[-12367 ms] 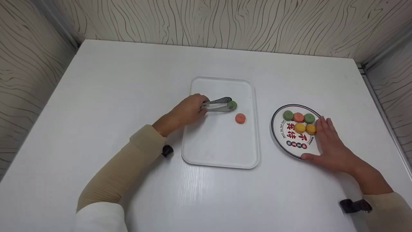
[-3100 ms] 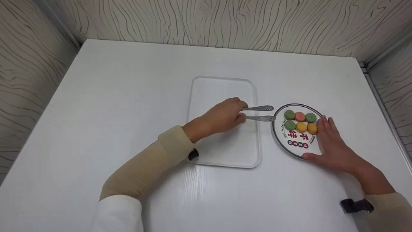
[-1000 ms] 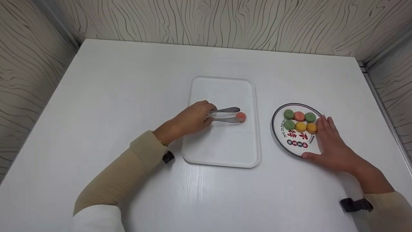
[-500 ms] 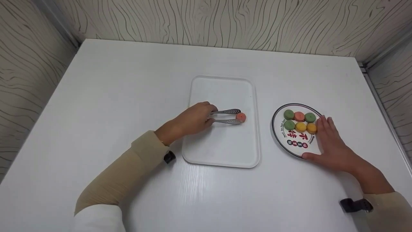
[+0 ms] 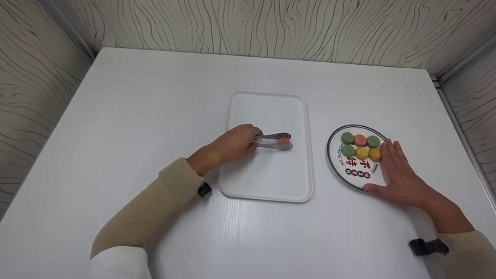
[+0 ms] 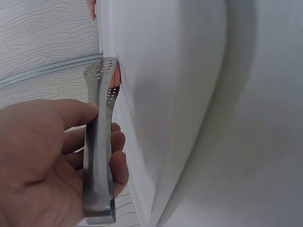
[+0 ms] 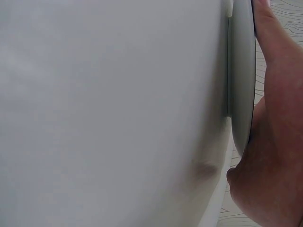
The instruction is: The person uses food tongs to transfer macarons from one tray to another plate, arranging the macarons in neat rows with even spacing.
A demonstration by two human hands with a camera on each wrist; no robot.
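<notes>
My left hand [image 5: 236,143] holds metal tongs [image 5: 271,145] by their arms, above the white tray [image 5: 267,180]. Between the perforated tips sits a coral macaron [image 5: 284,141], partly covered by them. In the left wrist view the thumb and fingers press the tongs [image 6: 97,156] from both sides, and the macaron [image 6: 114,78] shows behind the near tip. At the right, my right hand [image 5: 403,182] rests against the rim of a round plate [image 5: 374,181], fingers straight and thumb spread. Green macarons [image 5: 348,150], a coral one [image 5: 360,140] and yellow ones [image 5: 362,153] form two rows on it.
A white table [image 5: 155,97] carries the tray and the plate, with a gap between the two. Wood-patterned panels [image 5: 271,31] stand behind the table and at both sides. Printed characters [image 5: 350,162] cover part of the plate.
The tong tips have drawn together around the coral macaron, which has shifted slightly left. Since the oldest frame, the tray's green macaron has moved onto the plate. My right hand stays put.
</notes>
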